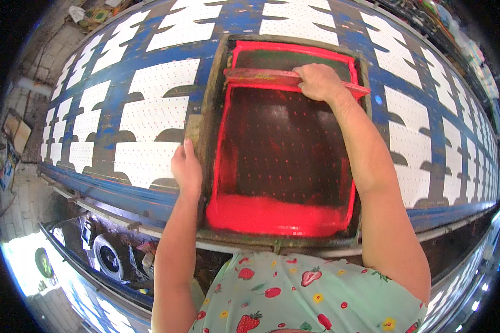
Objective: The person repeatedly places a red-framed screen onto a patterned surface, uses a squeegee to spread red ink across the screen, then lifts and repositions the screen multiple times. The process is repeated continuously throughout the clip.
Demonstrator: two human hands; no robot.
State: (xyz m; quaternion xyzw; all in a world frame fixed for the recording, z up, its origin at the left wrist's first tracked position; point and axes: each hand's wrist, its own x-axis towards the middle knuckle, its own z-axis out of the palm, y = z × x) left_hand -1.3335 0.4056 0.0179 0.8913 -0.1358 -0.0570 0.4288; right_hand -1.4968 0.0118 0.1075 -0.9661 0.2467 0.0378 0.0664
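Looks like a screen-printing pass, squeegee stroke in hand. Right grip (319, 82) is closed on the red-smeared squeegee (261, 78), near its right end; most of the blade runs out to the left of that grip, a short end shows to its right. Squeegee lies across the far part of the printing frame (208, 111), tilt of the blade hard to read. Just beyond the right grip: dark green strip of mesh, red border round it. Nearer the body than the right grip: dark mesh (286, 141) with rows of small red dots, then a thick band of red ink (278, 215) at the near end, well apart from the squeegee. Left grip (187, 169) is at the frame's left side, thumb on a small wood block (194, 129); fingers mostly hidden, can't tell if they close round it, probably steadying. Left of the left grip: white cut sheet (153, 114) with small dots, lying on the blue surface (239, 21); more such sheets lie beyond the frame and to the right of the right forearm. Stroke direction not readable from one still. Next move probably calls for even pressure along the full blade, despite the off-centre hold, with the left grip keeping the frame from shifting.
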